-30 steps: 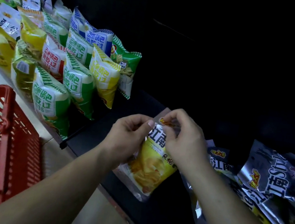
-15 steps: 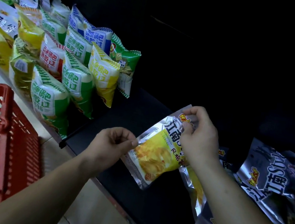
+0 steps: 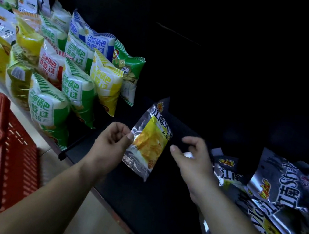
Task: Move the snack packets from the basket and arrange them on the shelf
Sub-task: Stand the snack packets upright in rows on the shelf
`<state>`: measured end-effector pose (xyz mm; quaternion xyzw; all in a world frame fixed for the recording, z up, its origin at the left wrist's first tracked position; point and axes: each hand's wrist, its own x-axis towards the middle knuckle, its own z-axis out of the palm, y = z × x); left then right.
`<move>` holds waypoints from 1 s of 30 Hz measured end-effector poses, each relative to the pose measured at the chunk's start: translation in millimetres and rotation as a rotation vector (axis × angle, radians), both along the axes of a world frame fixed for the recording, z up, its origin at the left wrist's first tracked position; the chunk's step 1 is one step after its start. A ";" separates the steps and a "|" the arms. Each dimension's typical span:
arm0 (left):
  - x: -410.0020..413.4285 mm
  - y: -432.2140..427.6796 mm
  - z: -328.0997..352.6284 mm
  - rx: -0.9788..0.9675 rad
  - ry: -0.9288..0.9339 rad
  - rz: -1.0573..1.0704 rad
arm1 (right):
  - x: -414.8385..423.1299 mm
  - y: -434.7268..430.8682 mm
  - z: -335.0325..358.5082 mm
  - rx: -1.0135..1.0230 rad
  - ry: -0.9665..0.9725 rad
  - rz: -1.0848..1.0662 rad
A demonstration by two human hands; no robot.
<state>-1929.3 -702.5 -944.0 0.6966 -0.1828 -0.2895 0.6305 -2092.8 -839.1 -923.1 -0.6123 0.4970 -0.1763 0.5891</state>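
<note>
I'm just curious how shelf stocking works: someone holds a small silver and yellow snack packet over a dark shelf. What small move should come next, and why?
Probably set the packet down on the bare shelf, next to the matching silver packets on the right. Only the left hand pinches its edge, the right hand hovers free beside it, and it hangs over that bare stretch.

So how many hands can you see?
2. The left hand pinches the edge of the silver chip packet; the right hand hovers empty just right of it, above the shelf.
</note>
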 end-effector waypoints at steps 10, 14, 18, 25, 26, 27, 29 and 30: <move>-3.7 0.9 -2.5 0.018 0.038 0.009 | 12.4 6.4 4.9 0.127 -0.247 -0.004; -11.6 -4.0 -8.8 0.031 -0.017 -0.049 | 14.6 4.5 5.6 -0.158 -0.173 0.039; -15.6 -5.7 -14.2 0.154 -0.065 -0.092 | 8.2 1.1 2.8 -0.380 -0.029 0.159; -15.6 -6.9 -14.9 0.323 -0.378 -0.234 | -0.4 -0.9 -9.8 -0.475 0.138 0.169; -17.3 -8.0 -14.8 0.345 -0.426 -0.260 | 1.0 -1.1 -11.1 -0.446 0.103 0.147; -19.2 -9.8 -13.8 0.346 -0.453 -0.266 | 3.3 -2.1 -11.3 -0.434 0.072 0.130; -23.7 -14.2 -12.1 0.318 -0.489 -0.231 | 10.4 -8.5 -9.1 -0.488 0.042 0.098; -26.1 -17.1 -10.5 0.311 -0.515 -0.219 | 15.1 -13.9 -6.9 -0.533 0.040 0.083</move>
